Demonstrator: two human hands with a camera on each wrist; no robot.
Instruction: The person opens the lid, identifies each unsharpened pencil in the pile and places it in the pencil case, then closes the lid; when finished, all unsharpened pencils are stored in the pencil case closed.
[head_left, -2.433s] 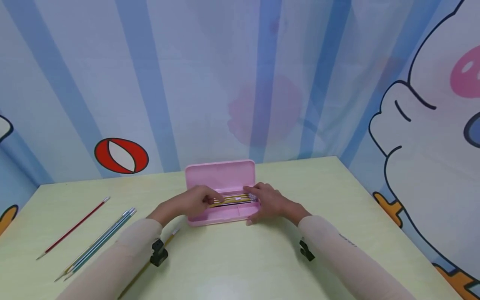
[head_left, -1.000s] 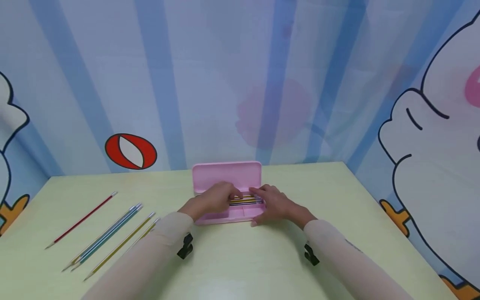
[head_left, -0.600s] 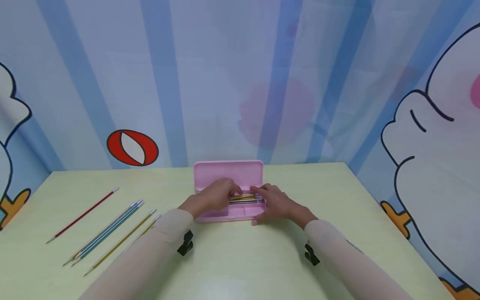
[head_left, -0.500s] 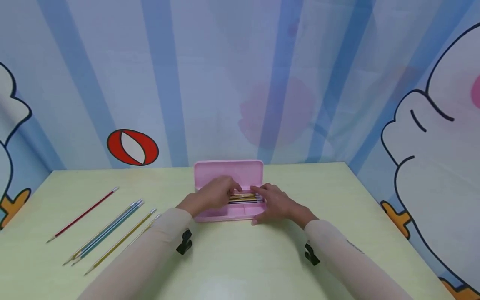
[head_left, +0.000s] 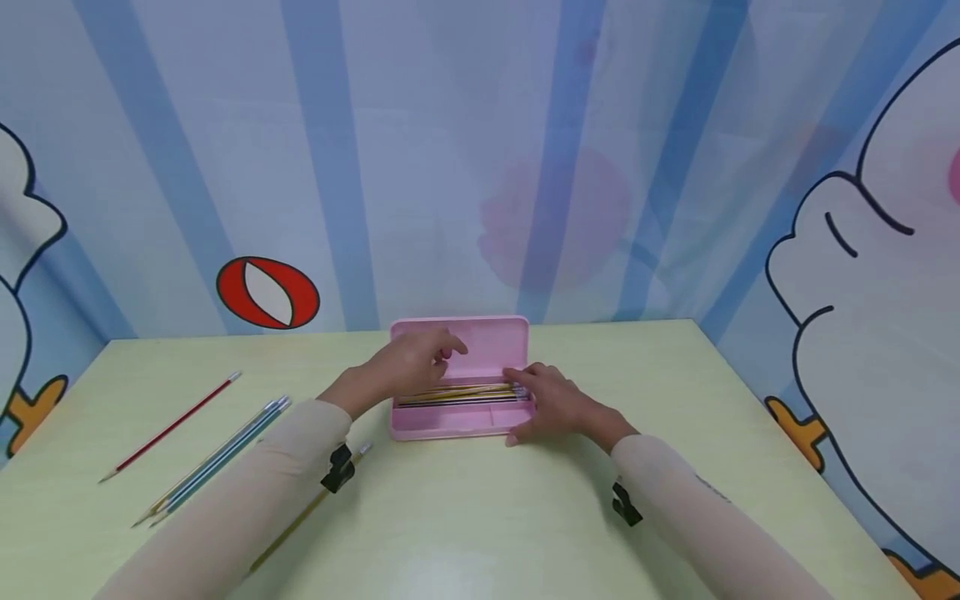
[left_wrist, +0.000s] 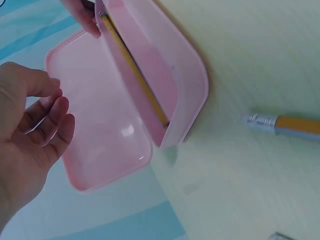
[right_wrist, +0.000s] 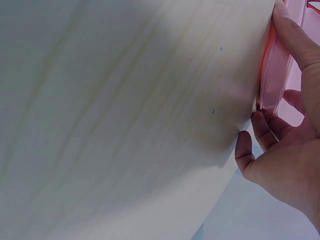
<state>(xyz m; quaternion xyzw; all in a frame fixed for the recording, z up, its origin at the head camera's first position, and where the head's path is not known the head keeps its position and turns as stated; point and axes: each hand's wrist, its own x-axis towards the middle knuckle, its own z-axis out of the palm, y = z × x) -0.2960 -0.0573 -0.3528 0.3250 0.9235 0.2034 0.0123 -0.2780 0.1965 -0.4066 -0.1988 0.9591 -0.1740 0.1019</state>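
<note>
A pink pencil case (head_left: pixel 431 427) stands on the table with its lid raised. Several pencils (head_left: pixel 465 398) lie lengthwise in its rear compartment. My left hand (head_left: pixel 408 362) hovers in front of the lid, fingers loosely curled with nothing in them; in the left wrist view the hand (left_wrist: pixel 30 125) shows beside the lid (left_wrist: pixel 100 125), and a yellow pencil (left_wrist: pixel 135 67) lies in the case. At the case's right end, my right hand (head_left: pixel 558 400) grips it, thumb at the front edge and index finger over the back. The right wrist view shows its thumb (right_wrist: pixel 292 37) along the pink wall.
A red pencil (head_left: pixel 172 427) lies at the table's left, beside a group of blue and yellow pencils (head_left: pixel 222 457). Another yellow pencil (head_left: pixel 296 522) lies partly behind the left sleeve (head_left: pixel 232 500). A striped curtain (head_left: pixel 420 167) hangs behind the table.
My left hand has lifted out of the case and shifted up and left, leaving the pencils inside. Its sleeve now covers different pencils on the table. The right hand stays on the case.
</note>
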